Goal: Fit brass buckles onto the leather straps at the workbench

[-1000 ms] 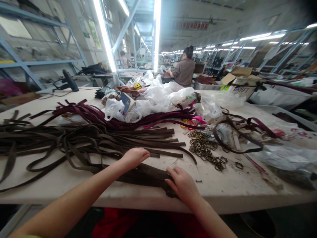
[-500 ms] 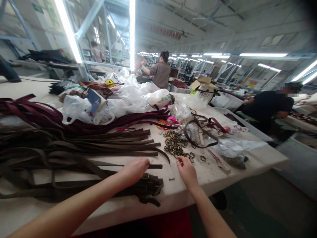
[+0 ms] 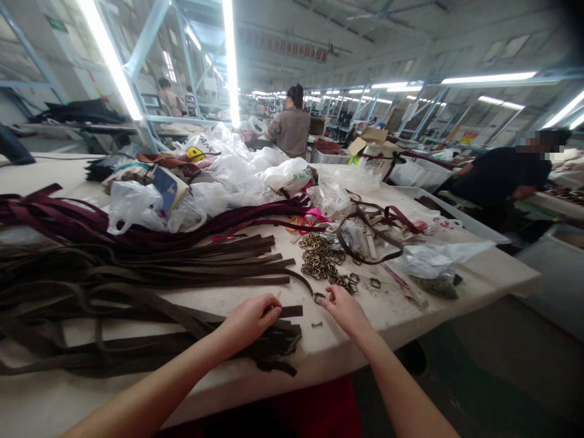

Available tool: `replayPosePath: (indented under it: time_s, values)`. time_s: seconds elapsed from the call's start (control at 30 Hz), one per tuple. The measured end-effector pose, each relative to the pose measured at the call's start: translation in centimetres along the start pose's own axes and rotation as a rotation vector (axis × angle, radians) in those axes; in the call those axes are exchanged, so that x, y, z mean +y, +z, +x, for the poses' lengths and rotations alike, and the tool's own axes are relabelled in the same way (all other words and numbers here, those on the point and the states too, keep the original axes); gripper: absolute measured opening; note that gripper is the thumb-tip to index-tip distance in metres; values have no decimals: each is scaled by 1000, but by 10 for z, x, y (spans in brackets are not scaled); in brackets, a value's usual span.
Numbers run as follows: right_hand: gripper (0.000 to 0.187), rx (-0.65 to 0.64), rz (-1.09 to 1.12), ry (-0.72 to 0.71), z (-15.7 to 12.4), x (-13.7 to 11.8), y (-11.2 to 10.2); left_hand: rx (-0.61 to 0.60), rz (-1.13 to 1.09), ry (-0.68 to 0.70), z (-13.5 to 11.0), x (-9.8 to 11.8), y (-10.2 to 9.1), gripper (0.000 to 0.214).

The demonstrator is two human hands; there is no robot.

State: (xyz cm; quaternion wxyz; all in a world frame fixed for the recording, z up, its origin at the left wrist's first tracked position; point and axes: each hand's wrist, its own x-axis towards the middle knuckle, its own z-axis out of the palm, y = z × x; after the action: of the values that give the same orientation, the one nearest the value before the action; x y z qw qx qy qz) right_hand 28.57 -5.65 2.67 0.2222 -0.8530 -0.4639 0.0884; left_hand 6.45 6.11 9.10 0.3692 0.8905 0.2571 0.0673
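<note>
My left hand (image 3: 249,322) lies curled over the ends of the dark brown leather straps (image 3: 150,316), with a small metal buckle (image 3: 274,332) showing beside its fingers. My right hand (image 3: 344,310) is out on the bare table, its fingertips pinching a small metal ring (image 3: 319,297). Just above that hand spreads a heap of brass rectangular rings (image 3: 319,258). Behind the brown straps lies a bundle of maroon leather straps (image 3: 137,219). The white table (image 3: 387,319) carries all of these.
A mound of white plastic bags (image 3: 228,176) fills the table's far middle. Orange-handled scissors (image 3: 296,225) and tangled straps (image 3: 369,234) lie beyond the rings. A co-worker (image 3: 289,125) stands beyond the bags, another (image 3: 502,179) sits at right. The table's near edge runs below my hands.
My right hand has moved from the brown straps out to the ring heap's lower edge and now pinches a ring. My left hand stays on the strap ends, and the view has swung right.
</note>
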Motion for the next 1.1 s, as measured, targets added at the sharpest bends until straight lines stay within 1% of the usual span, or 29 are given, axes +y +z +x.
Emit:
replayPosePath:
  time_s: [0.13, 0.23, 0.3, 0.37, 0.43, 0.5, 0.57, 0.63, 0.73, 0.8, 0.87, 0.93, 1.0, 1.1]
  values:
    - [5, -54, 13, 53, 12, -5, 3, 21, -56, -12, -3, 2, -4, 21]
    - [8, -73, 54, 54, 12, -7, 3, 22, -105, -28, -10, 4, -12, 21]
    - [10, -50, 188, 49, 6, -12, 0, 28, -138, -39, -14, 5, -17, 22]
    - [15, -69, 492, 68, -5, -22, -6, 56, -169, -40, -15, 6, -20, 22]
    - [21, -153, 893, 120, -16, -41, -13, 104, -203, -49, -14, 5, -21, 21]
    - [23, -251, 1258, 211, -26, -64, -21, 146, -274, -78, -11, 2, -20, 21]
    - [26, -321, 1509, 303, -33, -86, -26, 147, -387, -109, -10, -4, -19, 22]
    - [27, -380, 1654, 358, -37, -102, -27, 98, -507, -112, -11, -10, -19, 22]
    - [25, -512, 1751, 394, -40, -113, -21, -23, -633, -72, -17, -16, -22, 23]
    - [24, -615, 1771, 416, -43, -116, -14, -96, -668, -36, -20, -16, -25, 25]
    - [25, -678, 1773, 432, -46, -118, -8, -122, -666, -10, -22, -14, -28, 28]
    - [26, -670, 1772, 441, -48, -121, -4, -79, -651, -13, -22, -11, -28, 31]
    - [27, -612, 1770, 445, -49, -125, -2, -14, -613, -21, -22, -9, -28, 32]
    - [27, -552, 1742, 426, -48, -130, -2, 16, -468, 20, -22, -10, -27, 29]
